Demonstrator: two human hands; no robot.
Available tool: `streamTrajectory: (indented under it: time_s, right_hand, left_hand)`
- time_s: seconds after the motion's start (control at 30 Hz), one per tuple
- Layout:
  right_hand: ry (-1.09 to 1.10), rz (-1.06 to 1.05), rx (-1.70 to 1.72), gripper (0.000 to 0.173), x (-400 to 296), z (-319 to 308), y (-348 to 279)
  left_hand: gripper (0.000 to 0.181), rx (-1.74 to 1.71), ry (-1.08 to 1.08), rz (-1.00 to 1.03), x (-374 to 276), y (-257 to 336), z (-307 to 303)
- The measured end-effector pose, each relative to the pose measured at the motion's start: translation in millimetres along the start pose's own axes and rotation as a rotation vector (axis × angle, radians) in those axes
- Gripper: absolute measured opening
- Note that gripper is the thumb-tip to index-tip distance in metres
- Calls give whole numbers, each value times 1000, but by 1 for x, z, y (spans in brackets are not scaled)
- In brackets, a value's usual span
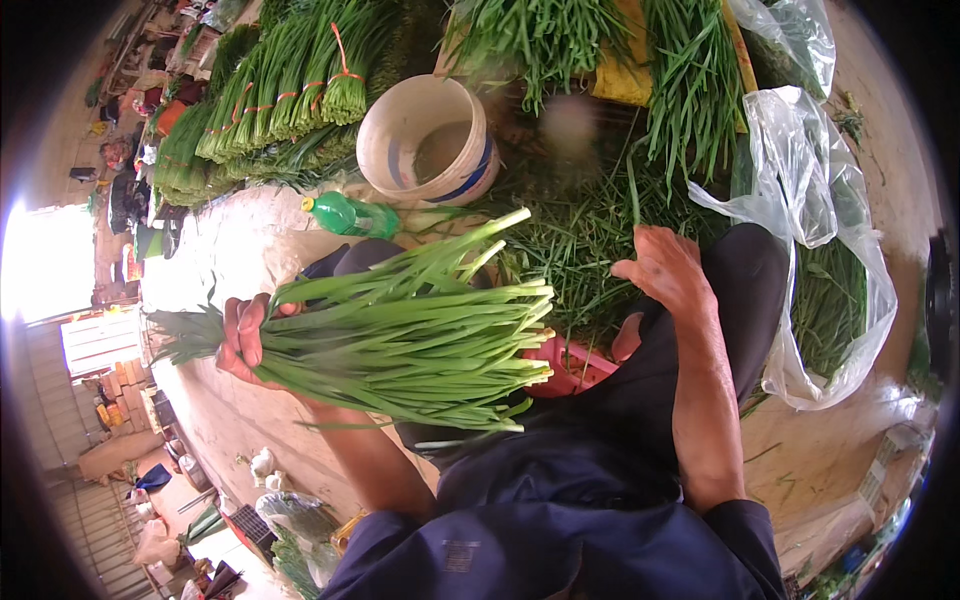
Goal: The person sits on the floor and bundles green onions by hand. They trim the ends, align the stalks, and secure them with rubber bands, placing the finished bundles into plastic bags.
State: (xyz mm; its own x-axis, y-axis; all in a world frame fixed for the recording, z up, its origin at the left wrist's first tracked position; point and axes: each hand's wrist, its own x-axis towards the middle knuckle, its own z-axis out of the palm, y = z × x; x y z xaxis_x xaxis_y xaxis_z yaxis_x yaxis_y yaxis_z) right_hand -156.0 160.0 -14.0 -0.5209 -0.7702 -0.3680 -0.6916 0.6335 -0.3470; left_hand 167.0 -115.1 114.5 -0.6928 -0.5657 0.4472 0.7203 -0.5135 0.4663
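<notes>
A loose bunch of garlic chives [397,330] lies across in front of me, its pale cut ends pointing right. My left hand [251,337] is closed around the leafy end of that bunch. Over my right knee, my right hand [667,266] pinches what looks like a single green leaf [635,191] that stands up from the fingers. Loose trimmed leaves [577,262] are heaped on the ground between the bunch and my right hand. Part of a pink plastic container [570,364] shows between my legs, beyond the stem ends.
A white bucket [424,142] stands ahead, beside a green plastic bottle [352,215] lying down. Tied chive bundles [285,97] are stacked at upper left. More chives [694,90] hang over a yellow-edged support. A clear plastic bag [817,172] with greens sits to my right.
</notes>
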Motion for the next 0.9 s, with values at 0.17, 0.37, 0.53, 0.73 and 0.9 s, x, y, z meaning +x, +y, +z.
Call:
streamTrajectory:
  time_s: [0.17, 0.37, 0.53, 0.73, 0.9]
  right_hand:
    - [-278, -359, 1162, 75, 3, 6, -25]
    - [-796, -179, 1930, 81, -32, 6, -100]
    - [-773, -160, 1957, 89, -33, 15, -109]
    - [-769, -252, 1843, 85, -26, 16, -113]
    - [-751, -288, 1793, 79, -27, 15, -118]
  left_hand:
    - [16, 21, 92, 111, -10, 1, -29]
    - [27, -102, 164, -16, -12, -11, -30]
    - [26, -7, 345, 97, -27, -8, -45]
    - [24, 127, 514, 200, -43, -5, -66]
    - [24, 102, 318, 232, -44, -7, -69]
